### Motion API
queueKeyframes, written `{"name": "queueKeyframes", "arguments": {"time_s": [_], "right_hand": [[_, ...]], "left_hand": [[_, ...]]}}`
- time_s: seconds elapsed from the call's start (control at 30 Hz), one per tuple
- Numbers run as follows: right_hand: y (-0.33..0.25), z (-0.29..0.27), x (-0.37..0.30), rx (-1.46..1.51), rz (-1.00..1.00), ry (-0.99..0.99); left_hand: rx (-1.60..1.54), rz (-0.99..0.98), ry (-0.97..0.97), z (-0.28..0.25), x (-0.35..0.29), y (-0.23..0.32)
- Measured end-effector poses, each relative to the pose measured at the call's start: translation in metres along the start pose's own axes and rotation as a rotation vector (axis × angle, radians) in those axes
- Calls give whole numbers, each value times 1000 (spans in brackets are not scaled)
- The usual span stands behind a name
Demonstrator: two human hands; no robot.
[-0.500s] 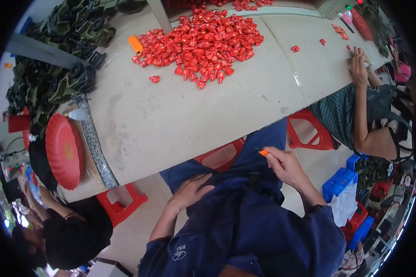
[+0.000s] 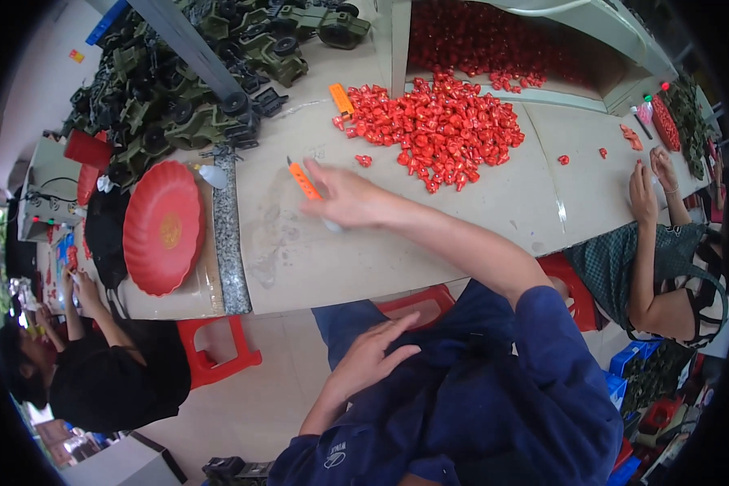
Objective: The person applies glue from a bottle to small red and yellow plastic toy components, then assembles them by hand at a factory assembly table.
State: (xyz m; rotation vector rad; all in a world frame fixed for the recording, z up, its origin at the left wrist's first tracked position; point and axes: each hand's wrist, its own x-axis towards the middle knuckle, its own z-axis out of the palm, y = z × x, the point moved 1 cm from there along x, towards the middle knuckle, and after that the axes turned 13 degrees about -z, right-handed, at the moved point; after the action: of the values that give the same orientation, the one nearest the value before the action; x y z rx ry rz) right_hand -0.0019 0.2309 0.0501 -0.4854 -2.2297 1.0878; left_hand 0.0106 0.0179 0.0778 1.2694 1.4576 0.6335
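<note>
My right hand reaches out over the left part of the table. It grips a small orange utility knife, whose dark tip points up and away from me. Something pale shows under the edge of this hand, too covered to name. My left hand rests at my lap with fingers stretched out and nothing in them. Beyond my right hand lies a heap of small red plastic parts, with one loose red part at its near left.
A flat orange piece lies beside the heap, below a shelf full of red parts. Dark green toy vehicles are piled left, near a red scalloped plate and a white bottle. People sit at both sides.
My right hand has swung from my lap up and left over the table, carrying the orange knife. My left hand stays at my lap. The view has shifted, showing more of the shelf.
</note>
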Motion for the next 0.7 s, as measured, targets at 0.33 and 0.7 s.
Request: {"name": "queueKeyframes", "arguments": {"time_s": [0.33,0.7], "right_hand": [[48,-62,138,-908,296,-120],[-20,17,141,-159,-118,-218]], "left_hand": [[-260,-56,413,-60,-8,-3],[-217,-7,534,-87,-5,-10]]}}
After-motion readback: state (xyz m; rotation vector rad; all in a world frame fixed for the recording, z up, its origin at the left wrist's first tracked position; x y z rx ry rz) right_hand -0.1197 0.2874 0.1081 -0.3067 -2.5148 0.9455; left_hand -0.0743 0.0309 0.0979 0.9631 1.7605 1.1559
